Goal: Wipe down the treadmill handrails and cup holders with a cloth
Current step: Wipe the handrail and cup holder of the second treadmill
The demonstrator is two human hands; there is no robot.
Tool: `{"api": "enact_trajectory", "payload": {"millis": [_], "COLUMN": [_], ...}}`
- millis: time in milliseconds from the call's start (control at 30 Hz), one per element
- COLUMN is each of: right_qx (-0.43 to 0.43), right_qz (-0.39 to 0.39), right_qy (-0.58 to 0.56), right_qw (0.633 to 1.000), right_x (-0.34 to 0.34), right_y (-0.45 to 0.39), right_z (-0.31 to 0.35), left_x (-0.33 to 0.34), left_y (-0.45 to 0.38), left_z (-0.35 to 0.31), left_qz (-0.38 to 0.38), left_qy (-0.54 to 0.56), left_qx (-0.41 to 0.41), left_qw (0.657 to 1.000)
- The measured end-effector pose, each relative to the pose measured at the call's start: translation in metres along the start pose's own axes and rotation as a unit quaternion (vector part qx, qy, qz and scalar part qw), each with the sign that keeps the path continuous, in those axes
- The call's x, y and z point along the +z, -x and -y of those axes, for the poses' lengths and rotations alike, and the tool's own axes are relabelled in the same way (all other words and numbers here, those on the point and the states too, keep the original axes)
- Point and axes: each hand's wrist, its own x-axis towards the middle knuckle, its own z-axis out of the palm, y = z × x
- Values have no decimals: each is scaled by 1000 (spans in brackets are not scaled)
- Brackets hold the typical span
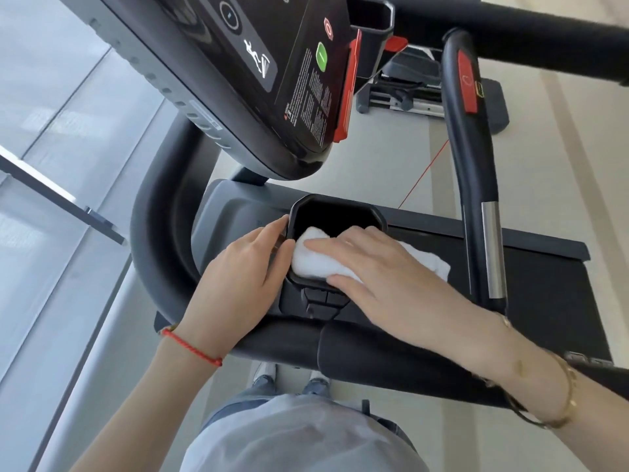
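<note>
Far left: glazed wall panels (61,137) run along the treadmill's left side, close beyond the curved left handrail (149,240). That rail bends from the console support round toward the near edge, so its long axis runs roughly far to near; little open room shows between it and the glass.

Left hand (238,267): fingers lie straight against the left outer edge of the cup holder (337,212), fingertips touching its rim. It grips nothing; judged to be steadying the holder. Red cord bracelet (190,347) on the wrist.

Centre: cup holder is a black octagonal well set in the grey tray below the console (258,80). The far half of the well is open and dark; the near rim is covered by the cloth (316,260), white, bunched, draped over the near rim with one corner dipping into the well and a tail trailing right.

Right hand (381,267): flat, fingers extended and spread, pressing down on the cloth; no curl round it. Fingertips point left toward the well, so the uncleaned interior lies just far-left of the hand.

Judgement: step in hand is wiping the cup holder; next stroke would go into the well, whose walls limit the sweep.

Right: upright inner handlebar (476,185) with metal sensor band stands right of the hand, apart. Padded front bar (391,359) crosses under both forearms.
</note>
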Motion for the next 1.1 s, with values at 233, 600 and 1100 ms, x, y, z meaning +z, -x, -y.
{"api": "enact_trajectory", "payload": {"millis": [233, 600, 1100], "right_qx": [-74, -42, 139], "right_qz": [-87, -134, -216], "right_qy": [80, 59, 213], "right_qw": [990, 988, 943], "right_x": [17, 19, 53], "right_y": [32, 58, 102], "right_z": [-5, 2, 22], "left_x": [1, 9, 8], "left_y": [16, 50, 67], "left_z": [-8, -23, -20], "left_qz": [-23, -70, -46], "left_qy": [-15, -16, 1], "left_qx": [-10, -14, 116], "left_qw": [1000, 997, 992]}}
